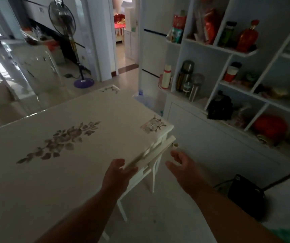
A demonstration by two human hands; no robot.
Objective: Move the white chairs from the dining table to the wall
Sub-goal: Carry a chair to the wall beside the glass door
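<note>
- Dining table [56,146]: a white top with a floral print fills the lower left of the view and serves as the landmark for all places below.
- White chair [151,153]: it stands tucked in at the table's near right side, its top rail just beside the table edge and its legs on the floor under that edge. It is blurred, so finer detail cannot be told.
- Left hand [118,174]: it reaches to the near end of the chair's top rail, fingers spread and partly curled. It looks to be at or just touching the rail, with no closed hold to be seen.
- Right hand [182,167]: it lies just beyond the table's right edge, near the far end of the rail, fingers open and holding nothing.
- Shelf unit [228,55]: it stands against the wall well to the right of the table, loaded with flasks, bottles and red items.
- Progress, as a judgement: this chair is not yet gripped or pulled out from the table. Grasping, lifting and carrying it to the wall all remain. Whether other chairs are already moved cannot be told.
</note>
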